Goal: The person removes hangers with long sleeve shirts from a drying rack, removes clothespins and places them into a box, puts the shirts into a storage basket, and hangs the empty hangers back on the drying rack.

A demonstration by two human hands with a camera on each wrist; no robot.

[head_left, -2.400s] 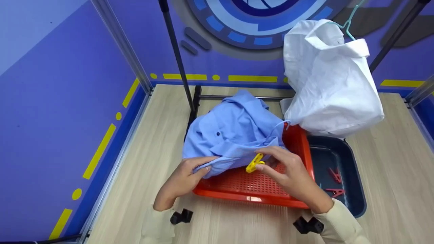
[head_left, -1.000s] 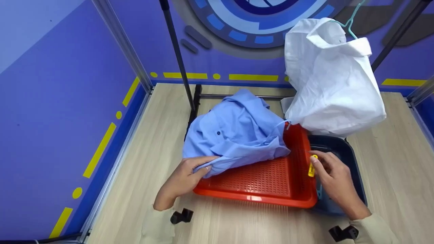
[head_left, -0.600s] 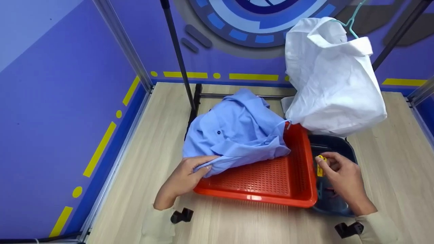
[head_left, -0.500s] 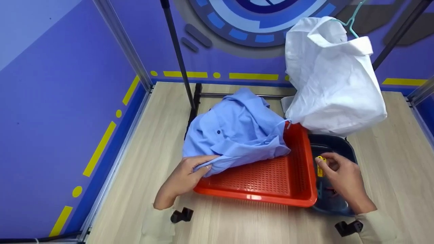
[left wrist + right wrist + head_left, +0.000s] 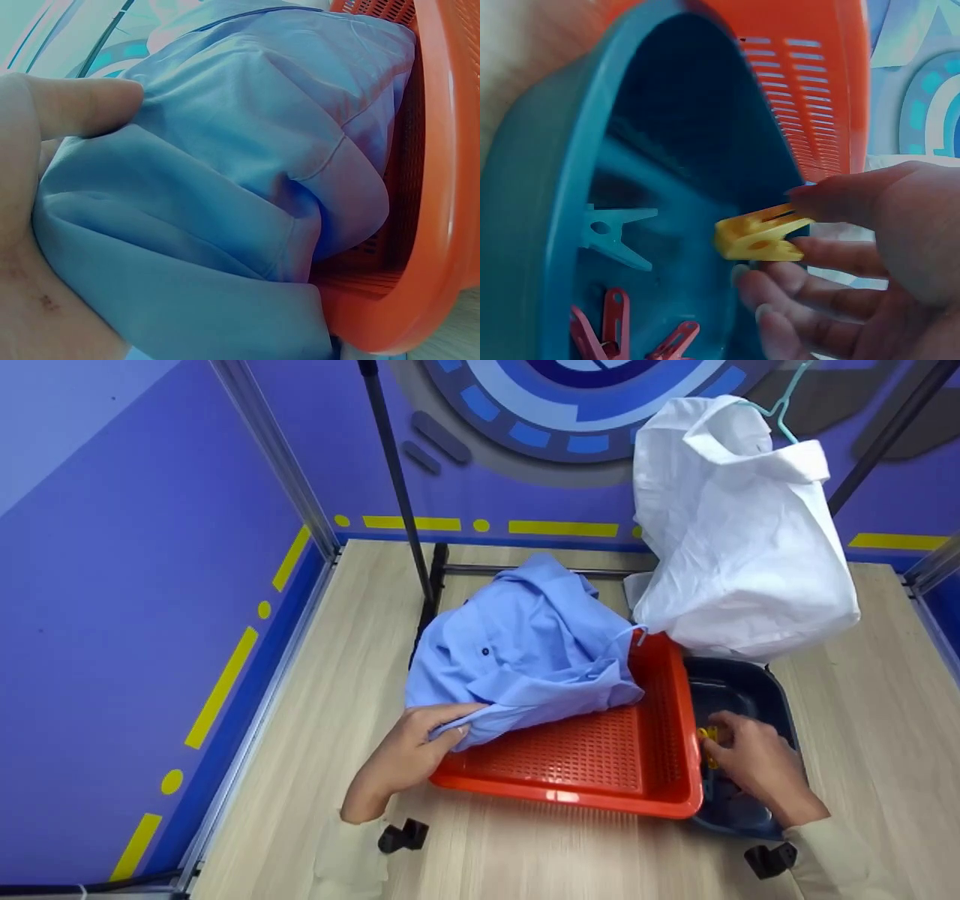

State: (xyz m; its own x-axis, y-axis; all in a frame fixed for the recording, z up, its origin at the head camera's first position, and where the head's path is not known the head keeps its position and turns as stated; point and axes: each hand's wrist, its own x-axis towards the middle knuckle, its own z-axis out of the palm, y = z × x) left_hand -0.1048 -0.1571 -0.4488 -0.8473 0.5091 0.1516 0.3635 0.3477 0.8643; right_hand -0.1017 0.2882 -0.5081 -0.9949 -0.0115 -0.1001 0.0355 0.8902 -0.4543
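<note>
My left hand (image 5: 411, 751) grips the near-left edge of a crumpled light blue shirt (image 5: 525, 637), thumb on top of the cloth. The shirt lies bunched in a red perforated basket (image 5: 570, 796), with a dark button showing. Over the dark blue tub (image 5: 739, 679), my right hand (image 5: 761, 757) pinches a yellow clothespin (image 5: 757, 238) by its end between thumb and finger. The right wrist view shows a light blue clothespin (image 5: 615, 234) and several red clothespins (image 5: 616, 319) lying in that tub.
A white garment (image 5: 742, 540) hangs on a mint hanger (image 5: 784, 405) at the back right, above the tub. Black rack poles (image 5: 397, 472) rise on both sides. A thin metal bar (image 5: 480, 571) runs low behind the basket. Printed panels (image 5: 150, 585) stand at the left and back.
My right hand has carried the yellow clothespin from beside the shirt rightwards over the tub, then lowered it. My left hand has kept its hold on the shirt.
</note>
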